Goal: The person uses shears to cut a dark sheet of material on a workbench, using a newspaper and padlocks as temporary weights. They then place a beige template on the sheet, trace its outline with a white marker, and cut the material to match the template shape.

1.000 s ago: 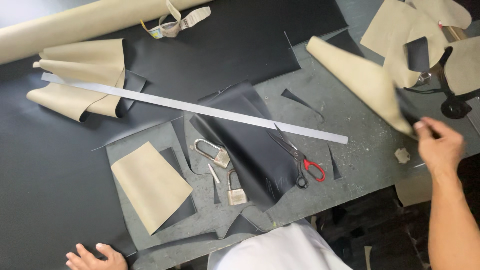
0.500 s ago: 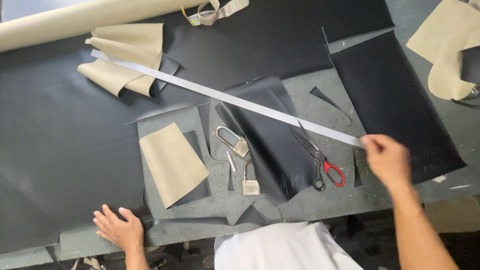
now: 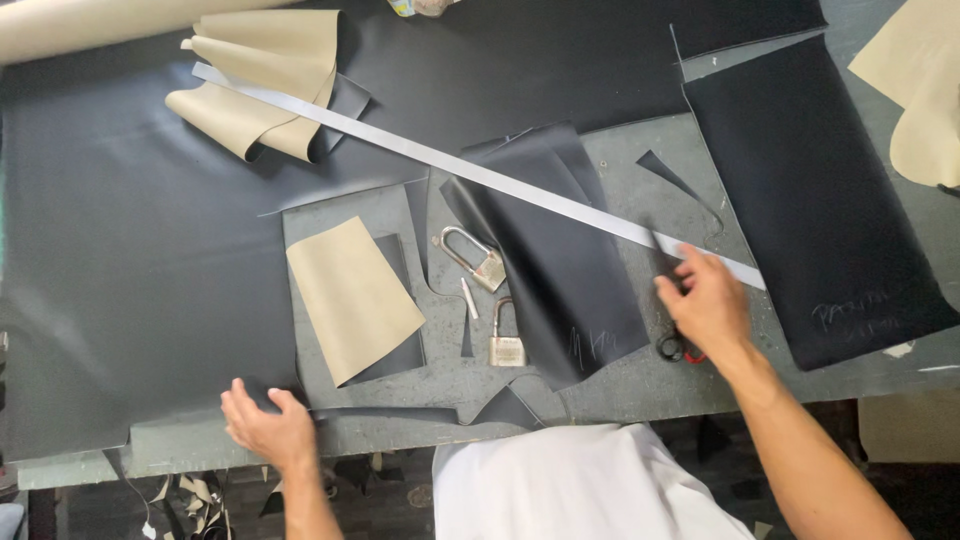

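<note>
My right hand [image 3: 706, 300] lies over the scissors [image 3: 678, 349], fingers curled on them just below the long metal ruler [image 3: 450, 160]. Only the red and black handles show under my palm. My left hand [image 3: 264, 424] is flat, fingers apart, on the front edge of the big black leather sheet [image 3: 140, 260]. Between my hands lie a tan pattern piece [image 3: 350, 298], two padlocks [image 3: 482, 264] [image 3: 506, 344] and a curled black leather piece [image 3: 565, 270] under the ruler.
A black rectangular leather panel [image 3: 810, 200] lies at the right. Folded tan pieces [image 3: 262, 90] and a tan roll [image 3: 80, 30] sit at the top left, more tan pieces [image 3: 920, 90] at the far right. The grey table [image 3: 640, 380] has small scraps near its front edge.
My right hand came down from the far right and moved left onto the scissors. My left hand slid right along the front edge of the black sheet.
</note>
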